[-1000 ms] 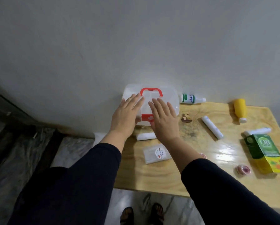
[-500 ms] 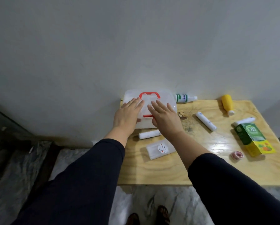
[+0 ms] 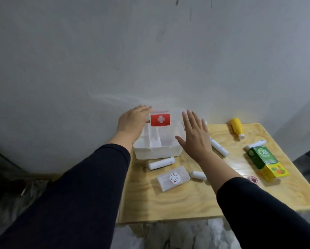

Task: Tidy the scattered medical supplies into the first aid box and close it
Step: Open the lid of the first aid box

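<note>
The translucent white first aid box (image 3: 156,151) stands open at the table's back left, its lid (image 3: 175,119) raised against the wall with the red cross latch (image 3: 160,119) on top. My left hand (image 3: 132,121) grips the lid's left edge, thumb in front. My right hand (image 3: 195,139) hovers flat and open beside the box's right side. In front of the box lie a gauze roll (image 3: 161,163), a smaller roll (image 3: 198,175) and a clear packet (image 3: 173,178). To the right lie a white tube (image 3: 219,149), a yellow bottle (image 3: 237,128) and a green-yellow carton (image 3: 265,163).
The wooden table (image 3: 168,209) stands against a grey wall. A second white tube (image 3: 255,145) lies behind the carton, and a small pink tape roll (image 3: 253,179) lies near my right forearm. Marble floor shows below the table's front edge.
The box was shut with both hands flat on its lid. Now the lid stands raised, my left hand is on its edge, and my right hand has lifted off to the right.
</note>
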